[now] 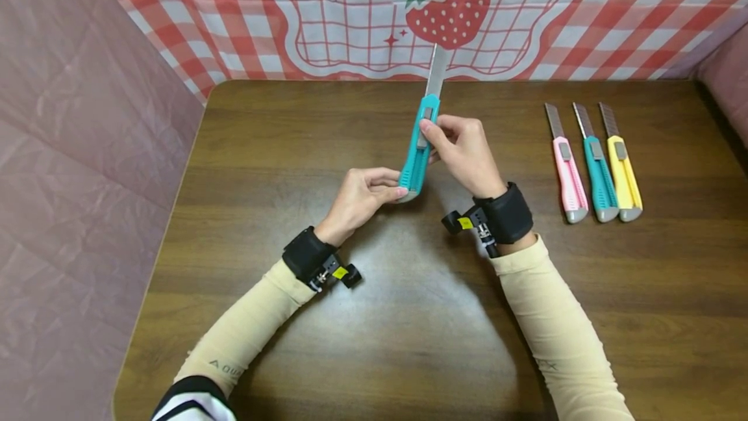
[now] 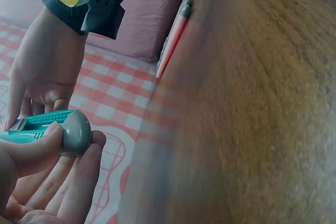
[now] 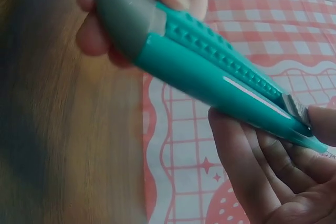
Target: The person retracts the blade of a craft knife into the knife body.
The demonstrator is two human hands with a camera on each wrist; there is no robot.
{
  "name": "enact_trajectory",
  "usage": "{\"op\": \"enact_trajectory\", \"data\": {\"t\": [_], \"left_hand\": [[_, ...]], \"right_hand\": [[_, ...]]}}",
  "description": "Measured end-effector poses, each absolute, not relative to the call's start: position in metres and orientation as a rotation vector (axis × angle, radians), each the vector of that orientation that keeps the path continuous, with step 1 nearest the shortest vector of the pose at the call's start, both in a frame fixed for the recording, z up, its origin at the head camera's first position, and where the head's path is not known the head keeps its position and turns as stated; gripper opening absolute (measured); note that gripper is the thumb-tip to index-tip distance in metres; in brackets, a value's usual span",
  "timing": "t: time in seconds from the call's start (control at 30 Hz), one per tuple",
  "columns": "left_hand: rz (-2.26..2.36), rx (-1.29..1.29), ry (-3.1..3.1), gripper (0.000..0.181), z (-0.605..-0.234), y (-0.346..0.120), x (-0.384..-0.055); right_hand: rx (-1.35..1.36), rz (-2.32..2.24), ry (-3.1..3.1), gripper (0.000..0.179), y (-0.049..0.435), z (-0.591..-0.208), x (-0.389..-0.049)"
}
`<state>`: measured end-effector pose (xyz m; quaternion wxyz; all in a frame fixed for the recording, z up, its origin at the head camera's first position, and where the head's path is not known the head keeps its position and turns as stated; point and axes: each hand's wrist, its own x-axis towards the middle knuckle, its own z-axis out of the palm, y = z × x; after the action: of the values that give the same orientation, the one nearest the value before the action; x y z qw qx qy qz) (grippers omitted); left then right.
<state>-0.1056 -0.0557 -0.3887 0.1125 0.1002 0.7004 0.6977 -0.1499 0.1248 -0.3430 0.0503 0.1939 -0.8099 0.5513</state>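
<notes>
A teal utility knife [image 1: 413, 164] is held up over the table by both hands, its blade [image 1: 435, 71] extended and pointing away toward the back cloth. My left hand [image 1: 361, 195] pinches the grey end cap [image 2: 77, 132] between thumb and fingers. Further up the handle, my right hand [image 1: 469, 153] grips the knife, with its thumb on the grey slider [image 3: 296, 107] and the fingers beneath. In the right wrist view the ridged slot runs from the cap to the slider.
To the right on the wooden table [image 1: 280, 135] lie three more utility knives side by side, blades out: a pink one [image 1: 569, 180], a teal one [image 1: 600, 180] and a yellow one [image 1: 624, 174]. Behind the table hangs a red checked cloth [image 1: 234, 18] with a strawberry print.
</notes>
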Motion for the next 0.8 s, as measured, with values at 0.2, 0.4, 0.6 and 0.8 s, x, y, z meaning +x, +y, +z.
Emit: {"op": "enact_trajectory", "data": {"t": [0.2,0.4,0.6,0.8], "left_hand": [[2.056,0.286,2.052,0.024,-0.406,-0.054,-0.112],[2.077,0.274,2.061,0.023,-0.408,-0.052,-0.110],[2.079,0.242,2.038,0.023,-0.404,-0.051,-0.107],[2.052,0.245,2.054,0.022,-0.384,-0.050,-0.098]], "right_hand": [[0.597,1.592,-2.461,0.024,0.129,-0.352,-0.156],[0.606,1.605,-2.463,0.024,0.129,-0.351,-0.155],[0.582,1.617,-2.498,0.024,0.130,-0.351,-0.155],[0.603,1.597,-2.519,0.023,0.132,-0.354,-0.156]]}}
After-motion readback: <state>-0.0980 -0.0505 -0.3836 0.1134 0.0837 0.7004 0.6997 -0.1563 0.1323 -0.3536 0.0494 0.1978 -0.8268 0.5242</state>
